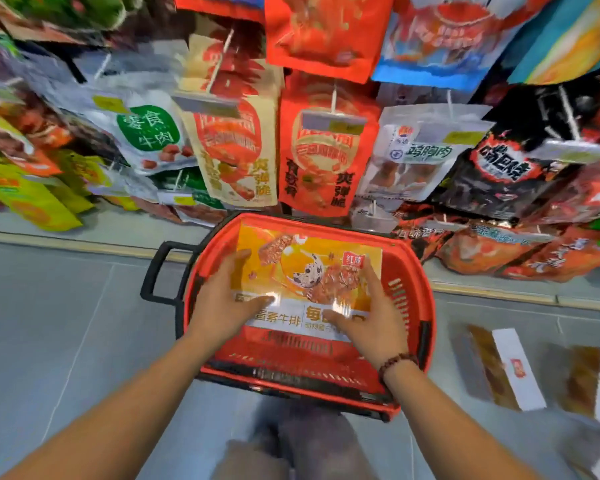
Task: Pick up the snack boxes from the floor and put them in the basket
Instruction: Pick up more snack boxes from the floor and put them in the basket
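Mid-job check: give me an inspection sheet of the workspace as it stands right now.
Surface: grey tiled floor.
Job's things: red basket on the floor; one orange snack box lies flat inside it; two more boxes on the floor to its right.
Clutter: nothing seen.
Grippers: left hand and right hand open, fingers spread on the box in the basket.
Cables: nothing seen.
Surroundings: hanging snack bags on racks behind the basket.
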